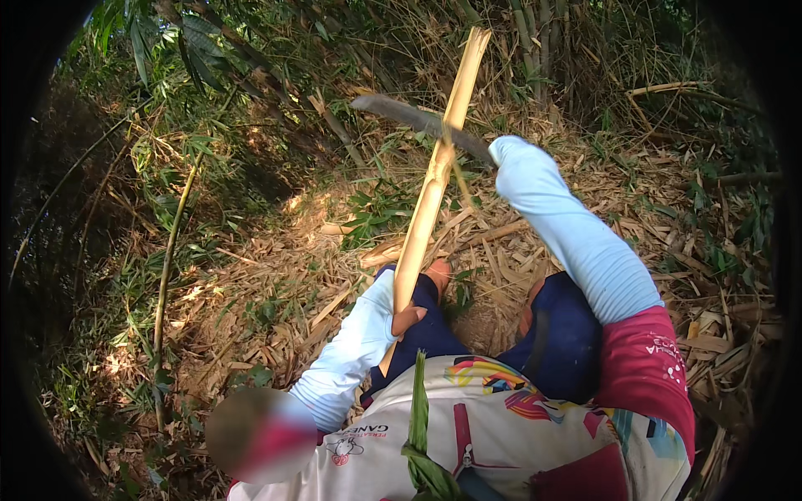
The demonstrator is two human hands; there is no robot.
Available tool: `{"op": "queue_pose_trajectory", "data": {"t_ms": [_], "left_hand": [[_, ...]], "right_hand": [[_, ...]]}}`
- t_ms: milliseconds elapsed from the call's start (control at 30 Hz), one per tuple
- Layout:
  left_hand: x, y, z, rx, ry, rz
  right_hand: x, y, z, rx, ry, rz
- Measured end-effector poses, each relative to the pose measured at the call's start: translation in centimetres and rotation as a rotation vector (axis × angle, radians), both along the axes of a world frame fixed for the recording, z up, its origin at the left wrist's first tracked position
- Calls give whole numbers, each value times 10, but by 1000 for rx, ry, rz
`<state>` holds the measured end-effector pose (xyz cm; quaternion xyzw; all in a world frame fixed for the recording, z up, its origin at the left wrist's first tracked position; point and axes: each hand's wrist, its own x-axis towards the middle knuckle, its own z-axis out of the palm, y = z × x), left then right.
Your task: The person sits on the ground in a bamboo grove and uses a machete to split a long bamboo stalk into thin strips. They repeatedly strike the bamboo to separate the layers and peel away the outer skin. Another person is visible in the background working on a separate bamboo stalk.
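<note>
A long split piece of pale bamboo (428, 196) slants upward and away from my lap, its hollow inner side showing. Near its lower end, my left hand (408, 320) is closed round it, the fingers wrapped over the edge. My right hand (508, 154), covered by a light blue sleeve, grips a machete; its handle is hidden. The dark machete blade (397, 113) points left and crosses the bamboo in its upper part. By the blade a thin bamboo sliver (460, 177) hangs down, blurred.
Dry leaves and bamboo scraps (501, 259) cover the ground around my bare feet. A thin green stalk (171, 267) stands at the left. Dense bamboo stems (535, 50) rise at the back. A green leaf strip (419, 417) lies over my shirt.
</note>
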<state>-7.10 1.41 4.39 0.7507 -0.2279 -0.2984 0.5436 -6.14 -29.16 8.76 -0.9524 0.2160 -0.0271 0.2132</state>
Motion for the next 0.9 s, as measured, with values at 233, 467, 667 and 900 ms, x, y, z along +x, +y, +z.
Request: {"op": "queue_pose_trajectory", "data": {"t_ms": [233,467,667,900], "left_hand": [[15,16,-20,144,-129,-31],[17,22,-13,179,-188,-102],[15,58,-10,713,-306,-182],[34,63,-15,450,-315,-113]], "right_hand": [[6,30,-41,-167,382,177],[-15,11,-9,-194,149,270],[-4,-144,-62,-47,-327,-451],[5,-264,-159,67,-441,-658]]}}
